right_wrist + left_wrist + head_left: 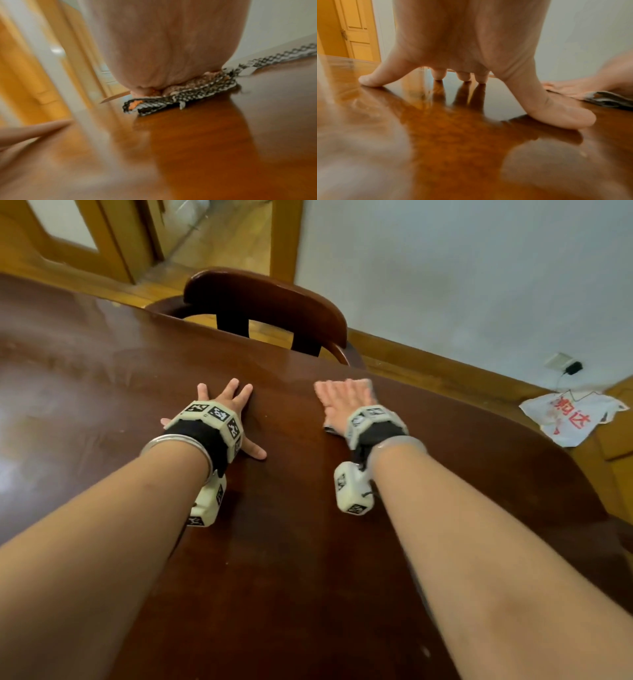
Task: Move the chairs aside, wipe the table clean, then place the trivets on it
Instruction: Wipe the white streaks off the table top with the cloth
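Table point(291, 542): glossy dark wood, rounded corner | left hand point(226, 409): fingers splayed, flat on top, holding nothing | right hand point(346, 402): fingers straight, pressing pink cloth point(363, 385) with black-white stitched edge, near far edge | chair point(263, 302): curved wooden back, beyond far edge

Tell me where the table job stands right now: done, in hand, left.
Done: hard to confirm; one chair stands at the far edge of the table. In hand: wiping. The right hand presses flat on a cloth on the tabletop, while the left hand braces on spread fingertips. Left: the rest of the wiping, then the trivets; none show in any view.
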Available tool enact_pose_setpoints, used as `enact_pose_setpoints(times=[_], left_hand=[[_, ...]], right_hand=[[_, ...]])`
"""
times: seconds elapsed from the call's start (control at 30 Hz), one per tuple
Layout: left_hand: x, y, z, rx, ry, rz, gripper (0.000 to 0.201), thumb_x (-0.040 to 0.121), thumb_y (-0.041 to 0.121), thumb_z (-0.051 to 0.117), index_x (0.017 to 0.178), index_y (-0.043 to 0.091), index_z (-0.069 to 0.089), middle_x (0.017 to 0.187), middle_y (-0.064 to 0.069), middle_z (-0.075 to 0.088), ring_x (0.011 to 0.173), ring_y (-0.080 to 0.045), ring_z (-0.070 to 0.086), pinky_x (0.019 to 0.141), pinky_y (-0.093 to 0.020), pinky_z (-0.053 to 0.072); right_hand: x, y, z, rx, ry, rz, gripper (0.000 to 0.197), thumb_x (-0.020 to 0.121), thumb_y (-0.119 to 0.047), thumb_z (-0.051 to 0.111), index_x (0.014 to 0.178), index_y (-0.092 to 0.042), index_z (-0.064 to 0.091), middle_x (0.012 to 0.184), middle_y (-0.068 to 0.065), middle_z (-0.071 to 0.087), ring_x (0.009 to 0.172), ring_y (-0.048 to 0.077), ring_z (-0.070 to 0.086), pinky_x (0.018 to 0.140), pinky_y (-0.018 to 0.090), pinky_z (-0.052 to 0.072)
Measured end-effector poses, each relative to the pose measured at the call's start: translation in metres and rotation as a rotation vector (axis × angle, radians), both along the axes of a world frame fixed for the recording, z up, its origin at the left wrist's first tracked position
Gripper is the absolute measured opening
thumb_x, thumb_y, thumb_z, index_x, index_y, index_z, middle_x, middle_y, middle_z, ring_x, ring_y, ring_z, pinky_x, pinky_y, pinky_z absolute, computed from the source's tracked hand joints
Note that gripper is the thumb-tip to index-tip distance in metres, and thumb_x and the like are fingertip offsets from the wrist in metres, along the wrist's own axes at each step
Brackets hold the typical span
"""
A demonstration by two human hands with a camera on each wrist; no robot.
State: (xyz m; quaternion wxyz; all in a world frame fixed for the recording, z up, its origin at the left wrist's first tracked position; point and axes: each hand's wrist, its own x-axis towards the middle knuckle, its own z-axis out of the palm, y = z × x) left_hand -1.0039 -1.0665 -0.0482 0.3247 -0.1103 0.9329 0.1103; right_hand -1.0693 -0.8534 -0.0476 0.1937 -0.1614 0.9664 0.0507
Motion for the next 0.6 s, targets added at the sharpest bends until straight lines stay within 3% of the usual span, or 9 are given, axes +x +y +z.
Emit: enact_pose_setpoints(times=[0.03, 0.13, 0.17, 0.3, 0.43, 0.53, 0.6], left_hand=[[0.000, 0.000, 0.001, 0.004, -0.001, 0.001, 0.147, 0.037, 0.068, 0.081, 0.145, 0.044, -0.015, 0.154, 0.020, -0.020, 0.141, -0.040, -0.021, 0.104, -0.072, 0.019], [0.000, 0.001, 0.002, 0.013, 0.007, -0.001, 0.146, 0.038, 0.066, 0.081, 0.146, 0.043, -0.014, 0.155, 0.018, -0.018, 0.140, -0.041, -0.021, 0.106, -0.071, 0.017], [0.001, 0.001, 0.003, 0.014, 0.012, 0.001, 0.145, 0.039, 0.065, 0.082, 0.147, 0.043, -0.013, 0.156, 0.017, -0.017, 0.140, -0.041, -0.021, 0.106, -0.071, 0.017], [0.003, 0.006, 0.008, 0.004, 0.005, 0.020, 0.141, 0.044, 0.061, 0.084, 0.147, 0.042, -0.009, 0.156, 0.016, -0.016, 0.141, -0.041, -0.018, 0.104, -0.072, 0.019], [0.017, 0.028, 0.024, -0.031, -0.053, -0.042, 0.132, 0.052, 0.062, 0.081, 0.147, 0.045, -0.010, 0.157, 0.006, -0.019, 0.140, -0.047, -0.012, 0.108, -0.068, 0.018], [0.036, 0.070, 0.031, 0.022, -0.098, -0.082, 0.136, 0.046, 0.065, 0.082, 0.143, 0.052, -0.013, 0.155, 0.008, -0.025, 0.139, -0.046, -0.019, 0.104, -0.072, 0.019], [0.048, 0.099, 0.030, 0.093, -0.110, -0.095, 0.136, 0.046, 0.061, 0.085, 0.143, 0.053, -0.011, 0.153, 0.012, -0.028, 0.139, -0.042, -0.025, 0.098, -0.078, 0.017]], right_hand=[[-0.002, 0.021, 0.001, 0.035, 0.024, -0.029, 0.056, 0.093, -0.024, 0.033, 0.148, -0.029, 0.019, 0.153, 0.004, 0.027, 0.138, 0.033, 0.029, 0.110, 0.057, 0.023], [0.010, 0.086, 0.003, 0.086, -0.048, -0.288, 0.057, 0.102, -0.018, 0.016, 0.153, -0.026, -0.009, 0.161, 0.000, -0.013, 0.148, 0.027, -0.011, 0.118, 0.050, -0.008], [0.015, 0.096, 0.004, 0.081, -0.072, -0.360, 0.056, 0.103, -0.020, 0.013, 0.153, -0.026, -0.012, 0.160, 0.001, -0.019, 0.147, 0.025, -0.017, 0.117, 0.049, -0.012], [0.035, 0.066, -0.004, -0.015, -0.074, -0.293, 0.059, 0.099, -0.027, 0.015, 0.149, -0.040, -0.013, 0.160, -0.002, -0.018, 0.146, 0.034, -0.016, 0.113, 0.064, -0.006], [0.081, 0.037, 0.006, -0.098, -0.181, -0.166, 0.055, 0.103, -0.034, 0.019, 0.148, -0.047, -0.011, 0.157, -0.010, -0.025, 0.145, 0.026, -0.023, 0.117, 0.054, -0.006], [0.086, 0.086, -0.010, -0.077, -0.190, -0.138, 0.053, 0.101, -0.041, 0.013, 0.145, -0.051, -0.016, 0.156, -0.016, -0.027, 0.144, 0.017, -0.025, 0.118, 0.050, -0.006], [0.075, 0.123, -0.015, -0.050, -0.165, -0.270, 0.056, 0.093, -0.045, 0.005, 0.142, -0.053, -0.020, 0.157, -0.013, -0.026, 0.145, 0.021, -0.024, 0.117, 0.054, -0.006]])
